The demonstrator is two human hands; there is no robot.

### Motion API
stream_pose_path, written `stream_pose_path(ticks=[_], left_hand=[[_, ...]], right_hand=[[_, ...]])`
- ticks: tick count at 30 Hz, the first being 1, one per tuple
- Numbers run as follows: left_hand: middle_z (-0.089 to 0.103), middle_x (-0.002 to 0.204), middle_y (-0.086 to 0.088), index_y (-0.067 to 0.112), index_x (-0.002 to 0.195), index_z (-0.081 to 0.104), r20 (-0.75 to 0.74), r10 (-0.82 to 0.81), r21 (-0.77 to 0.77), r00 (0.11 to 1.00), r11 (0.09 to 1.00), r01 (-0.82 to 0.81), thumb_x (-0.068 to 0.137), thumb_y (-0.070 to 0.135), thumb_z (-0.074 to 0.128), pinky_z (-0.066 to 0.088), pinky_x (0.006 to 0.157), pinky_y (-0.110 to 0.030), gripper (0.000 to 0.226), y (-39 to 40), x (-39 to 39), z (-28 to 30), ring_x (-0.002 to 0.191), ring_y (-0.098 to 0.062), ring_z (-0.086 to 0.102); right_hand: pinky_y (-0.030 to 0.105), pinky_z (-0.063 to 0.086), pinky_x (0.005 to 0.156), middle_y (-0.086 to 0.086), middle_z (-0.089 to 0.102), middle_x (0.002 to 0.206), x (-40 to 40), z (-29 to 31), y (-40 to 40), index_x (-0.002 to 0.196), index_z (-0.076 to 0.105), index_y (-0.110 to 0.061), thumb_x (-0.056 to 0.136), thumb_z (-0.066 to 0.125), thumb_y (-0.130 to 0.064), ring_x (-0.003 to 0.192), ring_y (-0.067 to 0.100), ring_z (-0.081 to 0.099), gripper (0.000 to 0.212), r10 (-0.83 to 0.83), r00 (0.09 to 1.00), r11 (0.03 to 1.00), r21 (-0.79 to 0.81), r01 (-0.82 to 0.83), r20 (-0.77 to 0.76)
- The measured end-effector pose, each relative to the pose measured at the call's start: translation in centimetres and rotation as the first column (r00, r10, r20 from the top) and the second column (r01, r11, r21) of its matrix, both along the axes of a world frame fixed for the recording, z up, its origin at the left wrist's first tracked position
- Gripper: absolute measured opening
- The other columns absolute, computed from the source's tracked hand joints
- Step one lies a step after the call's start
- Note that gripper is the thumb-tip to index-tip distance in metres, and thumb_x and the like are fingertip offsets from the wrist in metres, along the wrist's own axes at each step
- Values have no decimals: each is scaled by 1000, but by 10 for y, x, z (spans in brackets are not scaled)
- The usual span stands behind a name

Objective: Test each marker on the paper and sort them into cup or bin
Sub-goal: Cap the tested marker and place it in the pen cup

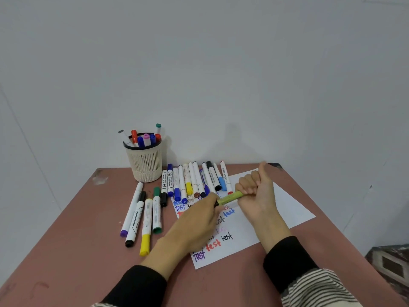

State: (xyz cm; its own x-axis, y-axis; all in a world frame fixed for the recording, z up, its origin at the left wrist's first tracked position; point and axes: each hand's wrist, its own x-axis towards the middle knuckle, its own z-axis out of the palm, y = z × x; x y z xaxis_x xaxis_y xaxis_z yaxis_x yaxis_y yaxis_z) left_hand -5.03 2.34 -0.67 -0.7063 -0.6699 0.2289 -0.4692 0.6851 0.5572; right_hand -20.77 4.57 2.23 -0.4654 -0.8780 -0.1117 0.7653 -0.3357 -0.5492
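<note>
Green marker (230,197) gripped by both hands over paper (285,207), reddish table (77,229).

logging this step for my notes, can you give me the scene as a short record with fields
held item: green marker, over the paper
right hand: fist round one end of the marker, thumb up
left hand: fingers grip the other, dark end
paper: "test" written many times in several colours
cup: mesh, holds capped markers
loose markers: row along the paper's far edge, group left of it
surface: brown table

Black cuffs (287,260) over striped sleeves (316,289) on both arms.
</note>
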Motion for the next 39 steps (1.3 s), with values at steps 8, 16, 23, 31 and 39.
stream_pose_path(ticks=[8, 16, 23, 31, 39], left_hand=[[43, 62, 0, 23, 71, 32, 161, 3, -97, 987, 995, 12, 101, 52, 26, 32, 59, -35, 42, 6, -8, 2, 57, -18, 40], [36, 57, 0, 17, 64, 33, 69, 6, -34, 998, 999, -3, 97, 59, 30, 28, 56, -32, 53, 10, -8, -1, 53, -14, 32], [37, 56, 7, 17, 68, 44, -212, 53, 60, 976, 997, -41, 90, 65, 36, 29, 52, -27, 53, -8, 3, -4, 49, -8, 31], [48, 60, 3, 17, 78, 50, -282, 251, 165, 926, 964, -211, 94, 47, 50, 35, 53, -23, 34, -22, 8, -6, 51, -7, 38], [46, 66, 4, 12, 100, 48, -372, 328, 246, 868, 937, -249, 103, 21, 38, 33, 48, -15, 14, -24, 7, -3, 51, -5, 37]], right_hand=[[20, 14, 31, -6, 16, 39, -6, 6, 1, 51, 21, -20, 99, 45, -45, 31, 6, 13, 59, 64, 991, 998, -18, -67, -116], [20, 14, 33, -7, 18, 39, -7, 15, 10, 46, 28, -20, 99, 44, -44, 32, 5, 14, 61, 106, 969, 993, -36, -117, -221], [29, 46, 83, 2, 67, 86, 3, 14, 8, 77, 72, -10, 87, 58, -41, 89, 15, 61, 36, 235, 847, 966, 21, -256, -477], [22, 30, 48, 3, 53, 57, -4, -4, 0, 82, 76, -8, 95, 33, -64, 46, 9, 37, 71, 82, 746, 931, 317, 179, -661], [22, 34, 40, 12, 49, 62, -1, -17, 12, 77, 60, -4, 90, 65, -34, 44, 13, 38, 33, 178, 514, 954, 275, 120, -839]])
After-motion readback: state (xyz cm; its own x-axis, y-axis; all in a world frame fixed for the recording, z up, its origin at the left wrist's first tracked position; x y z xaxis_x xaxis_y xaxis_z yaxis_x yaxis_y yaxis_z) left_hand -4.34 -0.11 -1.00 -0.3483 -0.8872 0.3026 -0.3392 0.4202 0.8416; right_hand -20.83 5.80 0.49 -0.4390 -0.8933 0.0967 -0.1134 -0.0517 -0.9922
